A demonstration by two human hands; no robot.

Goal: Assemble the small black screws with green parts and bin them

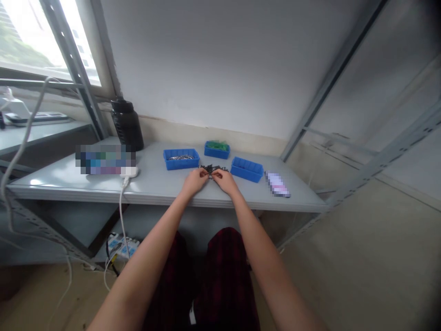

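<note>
My left hand (196,180) and my right hand (223,179) meet over the shelf top, fingers pinched close together. Whatever lies between the fingertips is too small to name. Just beyond them is a loose pile of small dark pieces (208,168). A blue bin (181,163) of thin shiny metal pieces stands behind my left hand. Another blue bin (247,170), its inside mostly hidden by the front wall, stands to the right of my right hand. Farther back, a third blue bin (217,153) holds green pieces (217,145).
A dark bottle (127,124) stands at the back left. Near it are a blurred-out object (105,159) and a white plug (129,172) with a cable hanging over the edge. A phone (277,184) lies at the right. Metal posts frame the shelf; a power strip (123,245) sits below.
</note>
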